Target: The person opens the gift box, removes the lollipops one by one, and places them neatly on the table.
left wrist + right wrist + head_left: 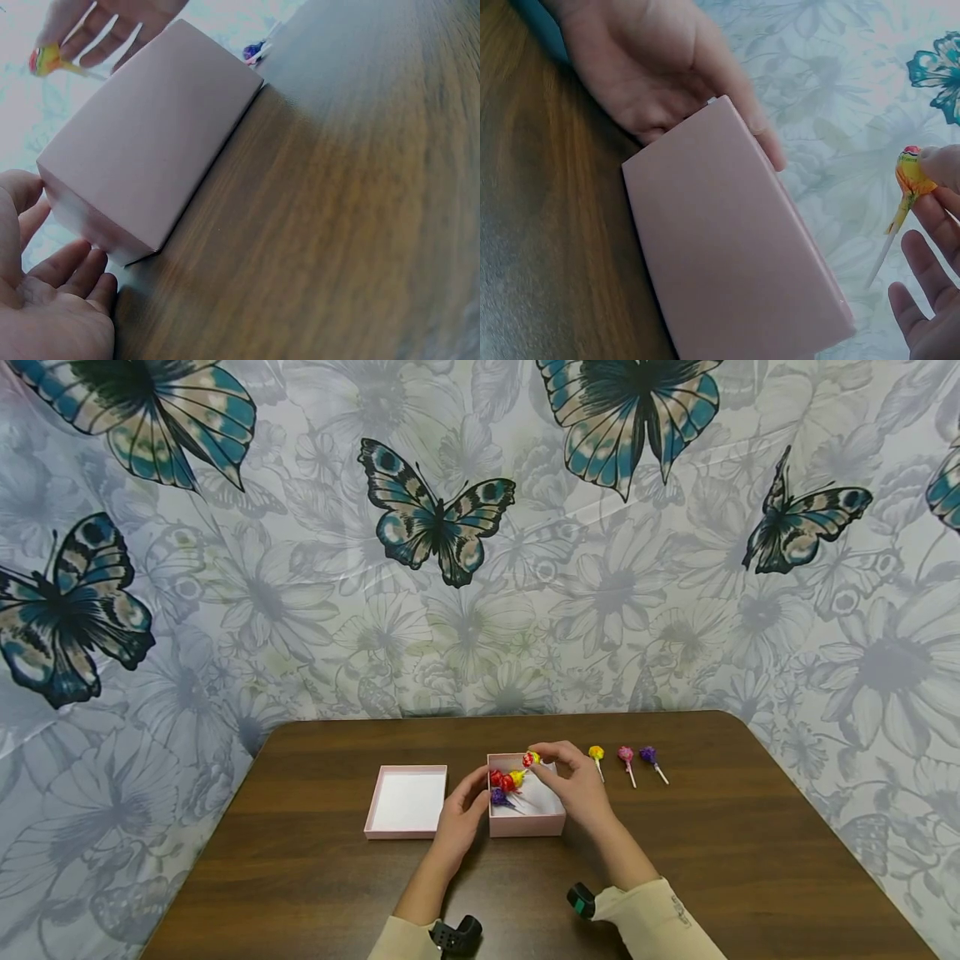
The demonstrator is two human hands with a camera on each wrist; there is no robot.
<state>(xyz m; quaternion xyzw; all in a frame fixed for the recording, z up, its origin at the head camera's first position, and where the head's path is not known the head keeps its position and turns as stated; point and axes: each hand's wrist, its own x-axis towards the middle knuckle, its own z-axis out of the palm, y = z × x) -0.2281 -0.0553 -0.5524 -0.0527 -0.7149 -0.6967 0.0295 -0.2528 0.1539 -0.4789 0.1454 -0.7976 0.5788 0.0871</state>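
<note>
A pink box (527, 826) with a white inside stands on the table, holding several lollipops (507, 782) with red, yellow and purple wrappers at its left side. My right hand (581, 785) pinches a yellow-and-red lollipop (910, 174) by its wrapped head, over the box's far right part. Its white stick slants downward in the right wrist view, and the other fingers are spread. My left hand (459, 818) rests against the box's left wall, fingers fairly straight and touching it, as the left wrist view (60, 300) shows for the left hand.
Left of the box lies its pink-edged lid (406, 803), white inside up. To the right, a yellow lollipop (596, 753), a pink lollipop (626, 755) and a purple lollipop (649, 757) lie in a row on the brown table (750, 860). A butterfly-patterned cloth (600, 635) hangs behind.
</note>
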